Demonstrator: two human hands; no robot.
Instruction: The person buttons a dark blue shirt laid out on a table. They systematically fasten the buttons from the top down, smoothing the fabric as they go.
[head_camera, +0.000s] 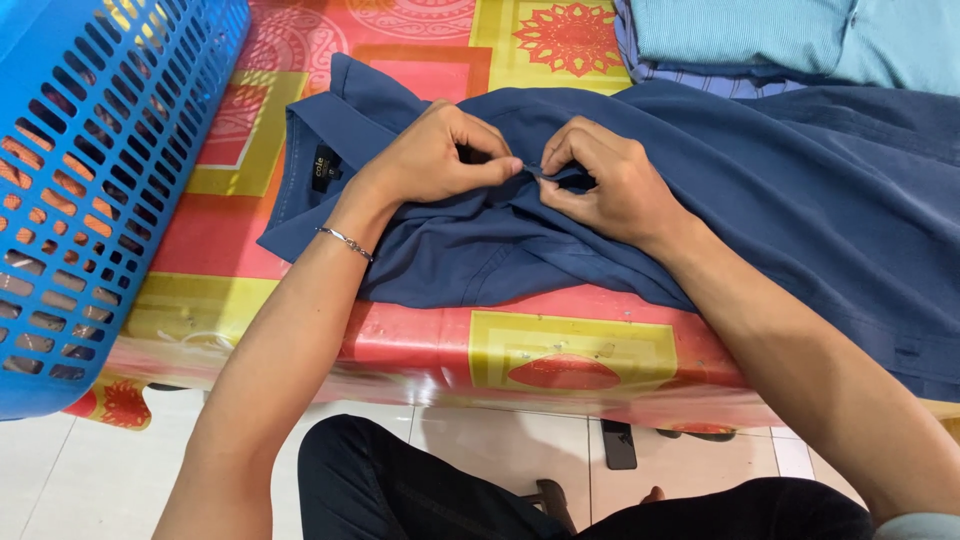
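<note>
Blue shirt (700, 190) lies spread on the desk (420, 330), collar end toward the laundry basket. Left hand (435, 155) rests on the shirt front, fingers (490, 172) curled, thumb and index pressed together pinching a fold of fabric at the placket. Right hand (600, 180) is just beside it, fingertips meeting the left ones, fingers (560, 150) bent and pinching the same strip of cloth; something tiny sits between the tips, too small to tell. Both hands touch the shirt, tips nearly touching each other. A thin silver bracelet (345, 241) is on the left wrist. Black collar label (322, 168) sits left of the left fingers. Blue plastic laundry basket (90, 190) stands well left of the fingers. Folded light blue clothes (780, 40) lie beyond the right fingers, at the desk's far edge. Desk cover is red and yellow patterned.
</note>
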